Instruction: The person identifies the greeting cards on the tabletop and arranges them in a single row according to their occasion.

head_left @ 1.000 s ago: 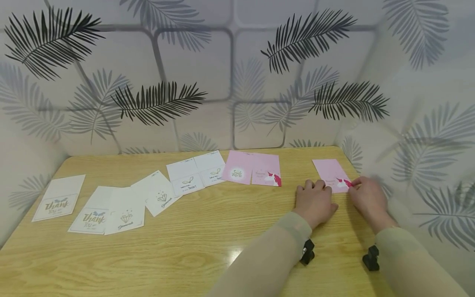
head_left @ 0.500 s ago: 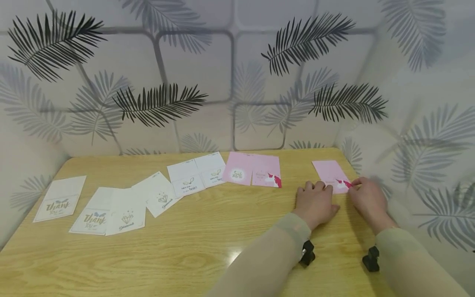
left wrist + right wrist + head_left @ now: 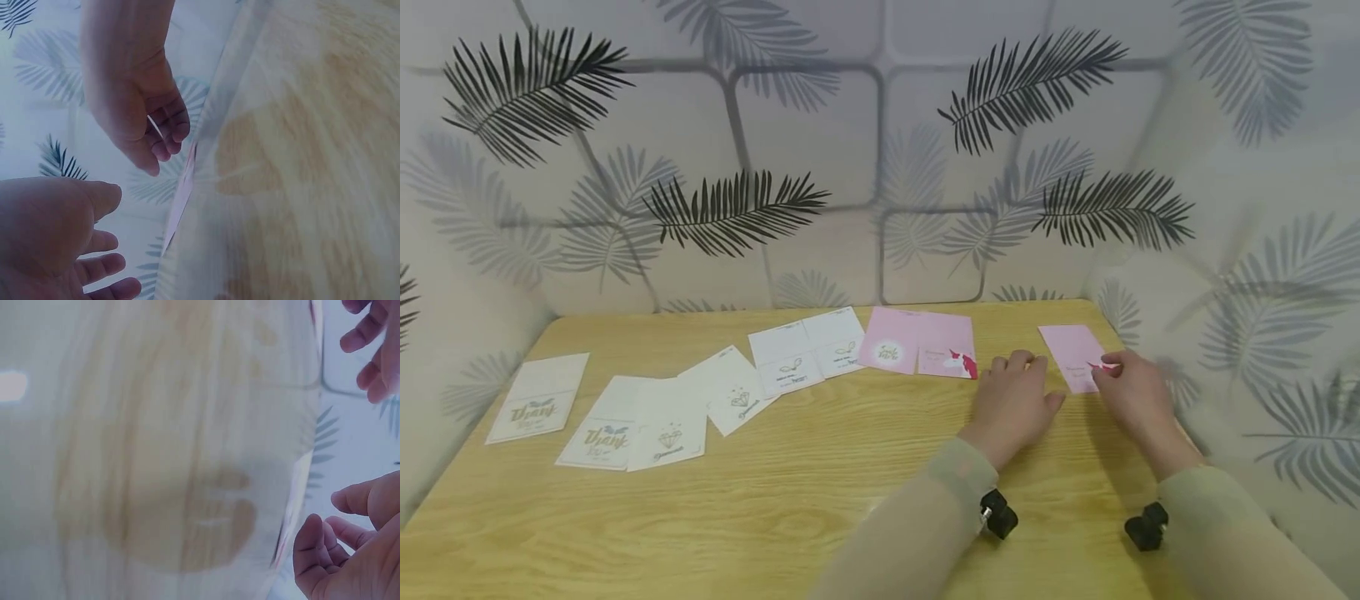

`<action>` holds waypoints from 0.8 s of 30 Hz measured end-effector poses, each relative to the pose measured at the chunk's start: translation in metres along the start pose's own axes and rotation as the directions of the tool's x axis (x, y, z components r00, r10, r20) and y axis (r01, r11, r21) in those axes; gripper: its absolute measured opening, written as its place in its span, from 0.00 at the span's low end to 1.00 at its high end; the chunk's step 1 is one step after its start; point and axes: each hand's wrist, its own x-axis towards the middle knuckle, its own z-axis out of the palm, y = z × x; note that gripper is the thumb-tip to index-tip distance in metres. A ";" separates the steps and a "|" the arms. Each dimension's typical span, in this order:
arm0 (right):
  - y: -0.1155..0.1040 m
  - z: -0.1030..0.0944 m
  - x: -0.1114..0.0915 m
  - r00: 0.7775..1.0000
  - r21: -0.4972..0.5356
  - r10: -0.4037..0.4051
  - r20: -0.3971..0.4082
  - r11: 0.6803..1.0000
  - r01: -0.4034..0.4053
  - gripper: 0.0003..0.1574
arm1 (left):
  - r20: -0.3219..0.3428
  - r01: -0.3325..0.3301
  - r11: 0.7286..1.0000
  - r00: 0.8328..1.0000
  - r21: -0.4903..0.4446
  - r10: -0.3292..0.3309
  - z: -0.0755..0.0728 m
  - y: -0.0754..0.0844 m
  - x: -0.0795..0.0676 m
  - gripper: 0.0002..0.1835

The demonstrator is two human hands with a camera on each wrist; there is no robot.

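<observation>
A single pink card (image 3: 1069, 348) with a red unicorn print lies at the table's right end. My right hand (image 3: 1138, 396) hovers at its lower right corner, covering part of the unicorn. In the right wrist view, the thumb and loosely bent fingers of my right hand (image 3: 353, 556) stand apart, holding nothing, beside the card (image 3: 289, 515). To the card's left, my left hand (image 3: 1015, 408) has its fingers relaxed. Seen from the left wrist, my left hand (image 3: 53, 240) is also bare-palmed and away from the card (image 3: 180, 209).
Two pink cards side by side (image 3: 891, 325) lie left of my hands. White cards with wings (image 3: 778, 346), diamonds (image 3: 651, 408) and "Thank you" print (image 3: 542, 379) fan out leftward on the wooden table (image 3: 760, 517). Patterned walls rise behind and to both sides.
My left hand has drawn back to the left, away from the pink card. The right hand's fingers have loosened from the card's corner. The head view has shifted slightly.
</observation>
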 end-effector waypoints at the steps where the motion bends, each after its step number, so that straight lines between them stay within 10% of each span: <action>1: -0.004 0.000 -0.001 1.000 0.004 -0.011 0.007 1.000 0.011 0.30 | -0.005 0.005 1.000 1.000 -0.005 -0.005 -0.001 -0.005 0.000 0.31; 24: -0.087 0.033 -0.021 0.974 0.339 -0.116 0.197 0.940 0.044 0.37 | -0.099 0.140 0.968 0.982 -0.206 -0.163 -0.031 -0.114 -0.030 0.31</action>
